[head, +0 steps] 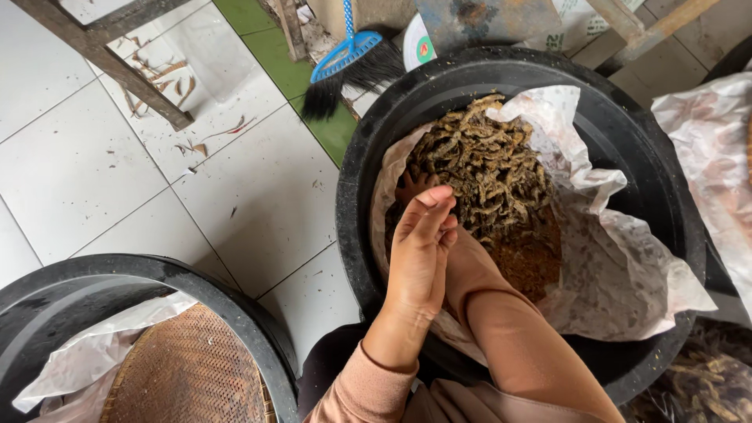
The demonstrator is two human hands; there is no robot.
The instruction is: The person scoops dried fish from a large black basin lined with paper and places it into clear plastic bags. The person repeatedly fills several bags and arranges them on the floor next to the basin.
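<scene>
A big black round tub [368, 149] is lined with crumpled white paper [619, 266] and holds a heap of dry, brown, curled strips [486, 172], with fine brown crumbs at the near side. My left hand [419, 254] stands edge-on over the heap's left side, its fingers pressed together and curled at the tips; nothing shows in it. My right hand [462, 258] reaches in behind the left one and is mostly hidden by it. A few of its fingertips stick out spread on the strips. A pink sleeve covers my left forearm.
A second black tub [235, 305] at the lower left holds white paper and a woven brown tray [188, 368]. A blue hand broom [345, 59] lies on the white tiled floor near a wooden frame leg [117, 70]. More crumpled paper [705, 141] is at the right edge.
</scene>
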